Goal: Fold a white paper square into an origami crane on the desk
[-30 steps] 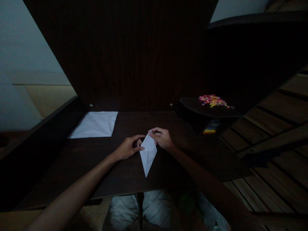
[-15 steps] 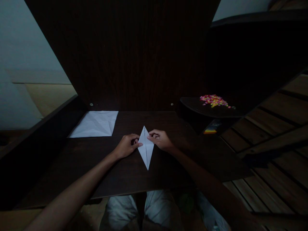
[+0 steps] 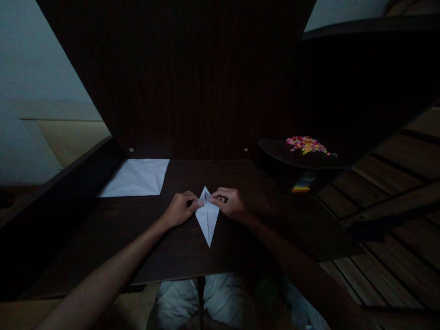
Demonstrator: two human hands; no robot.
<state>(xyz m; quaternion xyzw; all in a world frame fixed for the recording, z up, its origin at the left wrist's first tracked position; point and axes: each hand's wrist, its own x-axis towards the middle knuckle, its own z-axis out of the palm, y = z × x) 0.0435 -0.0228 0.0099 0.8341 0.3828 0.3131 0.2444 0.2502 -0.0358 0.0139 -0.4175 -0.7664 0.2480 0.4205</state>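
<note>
A white folded paper kite shape (image 3: 207, 219) lies on the dark wooden desk (image 3: 172, 247), its long point toward me. My left hand (image 3: 180, 209) pinches its left upper corner with fingers curled. On the other side, my right hand (image 3: 229, 202) pinches the right upper edge near the top tip. Both hands rest on the desk, one on each side of the paper.
A creased white sheet (image 3: 136, 178) lies flat at the desk's back left. A dark upright panel (image 3: 192, 82) closes the back. To the right, a low dark shelf (image 3: 295, 158) carries a heap of small coloured bits (image 3: 305, 144). Wooden floor planks (image 3: 388, 192) lie further right.
The folded paper was turned so its tip points up and its long point faces me. It then settled slightly lower and flatter between both hands.
</note>
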